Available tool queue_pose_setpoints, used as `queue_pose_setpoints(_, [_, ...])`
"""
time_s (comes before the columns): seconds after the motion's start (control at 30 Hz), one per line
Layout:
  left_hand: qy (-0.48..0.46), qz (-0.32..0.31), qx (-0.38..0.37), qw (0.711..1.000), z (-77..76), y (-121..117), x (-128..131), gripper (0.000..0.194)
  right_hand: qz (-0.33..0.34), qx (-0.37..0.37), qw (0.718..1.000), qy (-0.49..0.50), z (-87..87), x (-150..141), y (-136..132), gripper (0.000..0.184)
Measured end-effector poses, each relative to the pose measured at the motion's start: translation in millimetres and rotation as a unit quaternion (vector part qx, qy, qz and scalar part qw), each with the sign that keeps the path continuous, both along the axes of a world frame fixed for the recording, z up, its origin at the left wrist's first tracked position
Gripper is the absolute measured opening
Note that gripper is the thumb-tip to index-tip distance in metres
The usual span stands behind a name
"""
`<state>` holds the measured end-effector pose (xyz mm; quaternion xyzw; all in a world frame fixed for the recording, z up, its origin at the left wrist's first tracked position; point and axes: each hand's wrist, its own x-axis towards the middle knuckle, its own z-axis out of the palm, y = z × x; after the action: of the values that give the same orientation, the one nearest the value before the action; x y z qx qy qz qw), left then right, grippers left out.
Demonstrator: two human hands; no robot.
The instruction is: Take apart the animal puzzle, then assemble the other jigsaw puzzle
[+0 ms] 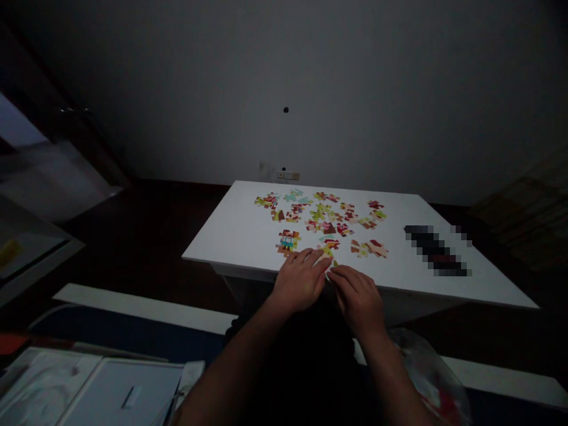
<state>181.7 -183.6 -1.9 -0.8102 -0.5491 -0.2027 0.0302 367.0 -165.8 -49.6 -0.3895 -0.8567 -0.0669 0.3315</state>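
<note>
Several colourful jigsaw pieces (323,216) lie scattered over the far half of a small white table (239,236). My left hand (299,278) and my right hand (357,296) rest side by side at the table's near edge, fingertips meeting. Between them they pinch a small green and yellow puzzle piece (331,262). Both hands have their fingers curled inward. A small joined cluster of pieces (288,241) sits just beyond my left hand.
A dark, blurred-out object (437,251) lies on the table's right side. A wall socket (287,175) is low on the grey wall behind. A white box (119,396) sits at the lower left, and a clear plastic bag (432,378) by my right forearm.
</note>
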Motion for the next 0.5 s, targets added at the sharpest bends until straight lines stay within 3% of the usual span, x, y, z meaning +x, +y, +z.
queue_pose_setpoints(0.23, [-0.021,-0.014,-0.017,1.0,4.6,-1,-4,0.04,0.053,-0.006,0.998,-0.013,8.4,-1,14,0.029])
queue_pose_setpoints(0.5, [-0.061,-0.017,0.001,0.998,5.7,1,-6,0.046,0.062,-0.039,0.997,-0.025,26.8,-2,30,0.027])
